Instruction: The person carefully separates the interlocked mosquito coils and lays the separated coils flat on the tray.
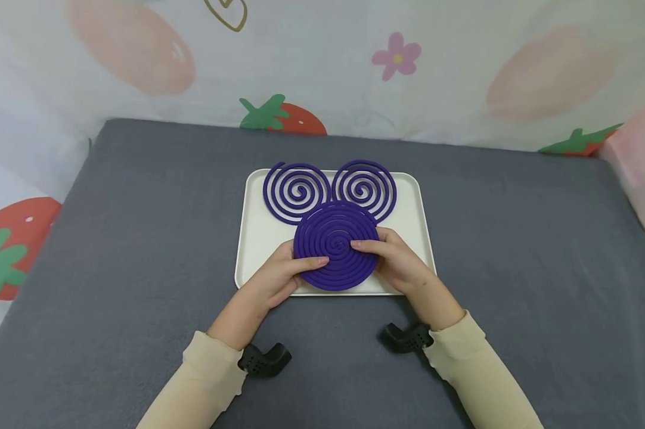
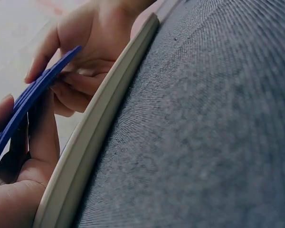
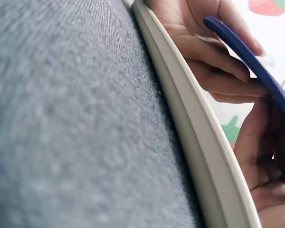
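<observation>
Both hands hold one tightly wound purple mosquito coil [image 1: 334, 229] above the near part of a white tray [image 1: 260, 247]. My left hand [image 1: 276, 273] grips its left edge, thumb on top and fingers beneath. My right hand [image 1: 403, 262] grips the right edge, its thumb reaching near the centre. Edge-on in the left wrist view, the coil [image 2: 47, 78] looks thin and tilted, with fingertips under it. In the right wrist view the coil [image 3: 256, 66] also shows edge-on. Behind it, two loosely wound purple coils lie side by side, a left one [image 1: 300, 191] and a right one [image 1: 362, 189].
The tray rests on a grey cloth-covered table [image 1: 167, 238]. The two loose coils overhang the tray's far rim slightly. A printed curtain [image 1: 322, 59] with strawberries and flowers hangs behind the table. Black wrist devices [image 1: 266, 360] sit on both forearms.
</observation>
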The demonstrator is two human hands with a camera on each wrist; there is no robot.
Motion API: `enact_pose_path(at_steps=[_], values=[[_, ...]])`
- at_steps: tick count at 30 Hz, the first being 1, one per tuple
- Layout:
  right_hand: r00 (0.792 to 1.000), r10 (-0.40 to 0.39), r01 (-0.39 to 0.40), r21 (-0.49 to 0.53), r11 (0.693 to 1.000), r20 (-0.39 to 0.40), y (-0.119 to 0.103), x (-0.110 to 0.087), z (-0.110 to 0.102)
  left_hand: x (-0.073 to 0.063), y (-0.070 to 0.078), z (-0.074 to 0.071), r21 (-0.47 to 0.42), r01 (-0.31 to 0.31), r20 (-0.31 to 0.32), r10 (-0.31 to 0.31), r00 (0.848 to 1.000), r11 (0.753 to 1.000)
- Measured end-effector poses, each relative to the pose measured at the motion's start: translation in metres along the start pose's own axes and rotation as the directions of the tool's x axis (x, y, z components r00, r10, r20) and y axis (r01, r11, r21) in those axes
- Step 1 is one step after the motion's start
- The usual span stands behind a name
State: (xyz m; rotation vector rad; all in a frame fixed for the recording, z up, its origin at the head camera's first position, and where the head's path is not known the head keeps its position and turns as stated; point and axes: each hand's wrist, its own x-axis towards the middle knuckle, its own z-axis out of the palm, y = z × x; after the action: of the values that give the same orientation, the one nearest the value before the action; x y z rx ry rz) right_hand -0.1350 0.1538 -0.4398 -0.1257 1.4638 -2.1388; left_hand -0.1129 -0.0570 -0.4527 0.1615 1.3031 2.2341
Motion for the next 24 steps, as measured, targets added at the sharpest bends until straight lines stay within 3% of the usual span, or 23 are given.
enact_pose_path(at_steps=[11,17,24], values=[[1.000,-0.004,0.005,0.042,0.999,-0.016,0.0044,0.0015,0.0011,0.0006,-0.0005,-0.0024,0.054,0.000,-0.043,0.003,0.999,0.999],[0.998,-0.011,0.014,0.055,0.998,-0.056,0.0044,0.0023,0.0011,0.0012,-0.0002,-0.0009,0.047,-0.019,-0.051,0.022,0.998,0.999],[0.999,-0.018,0.020,0.036,0.999,-0.044,0.0058,0.0024,0.0021,0.0015,-0.0008,-0.0003,0.024,-0.044,-0.068,0.046,0.997,0.999]])
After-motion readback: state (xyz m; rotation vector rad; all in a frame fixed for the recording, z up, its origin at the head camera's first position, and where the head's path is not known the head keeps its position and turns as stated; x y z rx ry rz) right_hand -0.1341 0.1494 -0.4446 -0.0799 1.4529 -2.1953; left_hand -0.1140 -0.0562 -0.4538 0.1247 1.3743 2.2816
